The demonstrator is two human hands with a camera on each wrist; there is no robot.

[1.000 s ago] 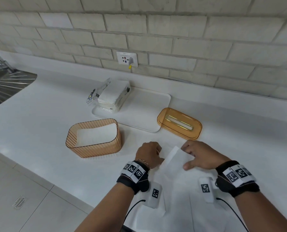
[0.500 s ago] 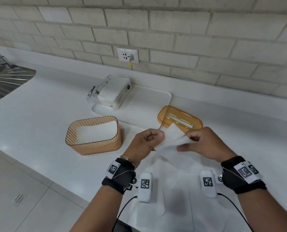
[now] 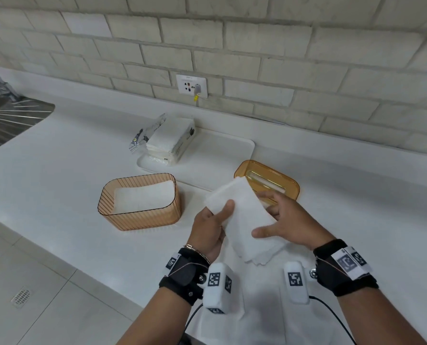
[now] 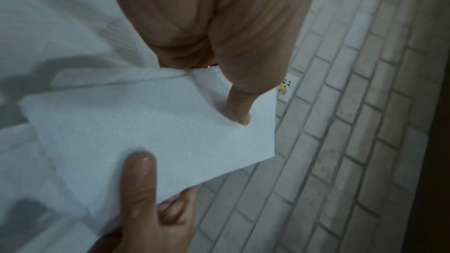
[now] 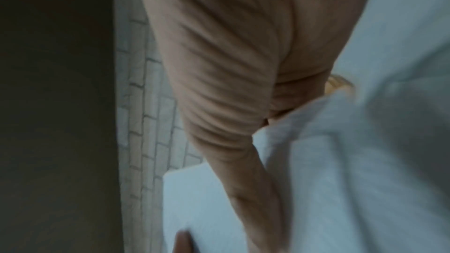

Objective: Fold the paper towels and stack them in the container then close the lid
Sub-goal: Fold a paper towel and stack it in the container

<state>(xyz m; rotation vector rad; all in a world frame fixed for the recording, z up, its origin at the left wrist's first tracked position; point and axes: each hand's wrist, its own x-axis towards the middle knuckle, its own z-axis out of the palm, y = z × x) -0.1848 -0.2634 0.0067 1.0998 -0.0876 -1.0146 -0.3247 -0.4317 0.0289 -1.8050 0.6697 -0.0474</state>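
Folding in mid-air — left hand and right hand both pinch the white paper towel; next, I reckon, into the ribbed amber plastic container.

The paper towel is soft, matt, finely embossed paper. The ribbed container and its lid are translucent amber plastic on a smooth white table. At the left edge of the frame, the sink is shiny grooved metal.

the head camera is looking down and forward over the counter toward the brick wall — both wrist cameras are peering close along the palms, all three sharing the folded paper towel.
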